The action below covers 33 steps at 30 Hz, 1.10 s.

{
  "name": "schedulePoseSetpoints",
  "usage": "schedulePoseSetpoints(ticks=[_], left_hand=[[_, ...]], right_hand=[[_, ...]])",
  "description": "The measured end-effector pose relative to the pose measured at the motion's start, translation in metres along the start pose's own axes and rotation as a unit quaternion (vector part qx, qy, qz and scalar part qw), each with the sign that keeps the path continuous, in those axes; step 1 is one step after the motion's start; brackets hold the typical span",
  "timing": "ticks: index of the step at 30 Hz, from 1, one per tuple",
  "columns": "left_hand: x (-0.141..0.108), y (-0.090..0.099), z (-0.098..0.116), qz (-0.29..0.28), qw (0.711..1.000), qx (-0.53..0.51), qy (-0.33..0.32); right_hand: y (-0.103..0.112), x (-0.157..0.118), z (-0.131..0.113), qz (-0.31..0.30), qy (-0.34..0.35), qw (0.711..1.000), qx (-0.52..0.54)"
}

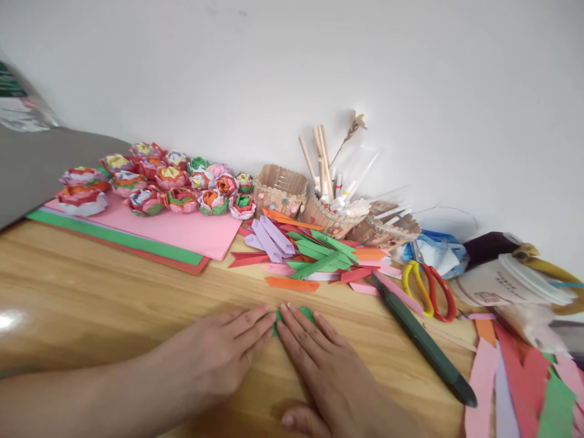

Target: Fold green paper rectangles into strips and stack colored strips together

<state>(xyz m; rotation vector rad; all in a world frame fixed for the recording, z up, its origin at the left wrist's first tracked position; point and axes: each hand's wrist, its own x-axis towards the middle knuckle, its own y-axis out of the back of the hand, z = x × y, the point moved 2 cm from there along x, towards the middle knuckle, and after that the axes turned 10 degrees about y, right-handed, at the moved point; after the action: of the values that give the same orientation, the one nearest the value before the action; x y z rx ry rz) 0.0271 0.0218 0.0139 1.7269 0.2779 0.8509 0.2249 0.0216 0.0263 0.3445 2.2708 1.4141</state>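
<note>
A small piece of green paper (306, 314) lies flat on the wooden table, mostly covered by my fingers. My left hand (219, 353) comes in from the left, its straight fingers resting against the paper's left edge. Across the paper lies my right hand (326, 368), fingers stretched flat and thumb held out to the side. Just beyond my hands is a heap of folded paper strips in green (322, 252), lilac (271, 239), orange (292, 284) and red. To the right of my right hand is a long dark green tool, perhaps a cutter (424, 340).
Folded paper flowers (171, 177) stand on stacked coloured sheets (219, 234) at the back left. Decorated baskets (280, 194), one with wooden sticks (322, 158), line the wall. Scissors (440, 295), a white lidded cup (506, 283) and uncut-looking paper strips (481, 383) lie right.
</note>
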Motion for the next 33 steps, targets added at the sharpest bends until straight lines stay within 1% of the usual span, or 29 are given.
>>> schedulePoseSetpoints(ticks=[4,7,10,12,15,18,20,22,24,27,30,33], left_hand=[[0.001,0.001,0.0,0.006,1.0,0.002,-0.019],[0.0,0.002,0.0,-0.002,1.0,0.011,-0.027],[0.0,0.003,0.0,-0.001,1.0,0.01,-0.029],[0.001,0.003,0.0,0.003,1.0,0.011,-0.027],[0.002,0.004,0.002,-0.003,0.999,0.017,-0.029],[0.003,0.006,0.005,-0.009,0.999,0.022,-0.04],[0.003,0.006,0.005,-0.009,0.999,0.019,-0.046],[0.004,0.005,0.004,-0.006,0.998,0.012,-0.055],[0.005,0.001,0.002,0.003,0.998,-0.006,-0.063],[0.009,-0.005,-0.005,-0.001,0.996,-0.054,-0.063],[0.013,-0.01,-0.011,-0.023,0.994,-0.092,-0.06],[0.014,-0.012,-0.012,-0.03,0.993,-0.082,-0.075]], right_hand=[[0.003,0.0,-0.002,-0.005,-0.005,1.0,0.023],[0.007,-0.005,0.0,-0.016,-0.006,1.0,0.023],[0.009,-0.017,0.008,-0.039,-0.015,0.999,-0.013],[0.01,-0.026,0.017,-0.03,-0.024,0.997,-0.06],[0.011,-0.036,0.026,0.02,-0.002,0.993,-0.114],[0.015,-0.033,0.024,0.102,0.003,0.985,-0.137],[0.016,-0.026,0.018,0.174,-0.022,0.977,-0.12],[0.012,-0.018,0.013,0.245,-0.056,0.965,-0.074],[0.006,-0.009,0.012,0.301,-0.086,0.949,-0.026],[-0.002,0.0,0.017,0.33,-0.142,0.932,0.053],[-0.003,0.005,0.021,0.32,-0.174,0.927,0.083],[0.001,0.007,0.022,0.298,-0.186,0.933,0.078]])
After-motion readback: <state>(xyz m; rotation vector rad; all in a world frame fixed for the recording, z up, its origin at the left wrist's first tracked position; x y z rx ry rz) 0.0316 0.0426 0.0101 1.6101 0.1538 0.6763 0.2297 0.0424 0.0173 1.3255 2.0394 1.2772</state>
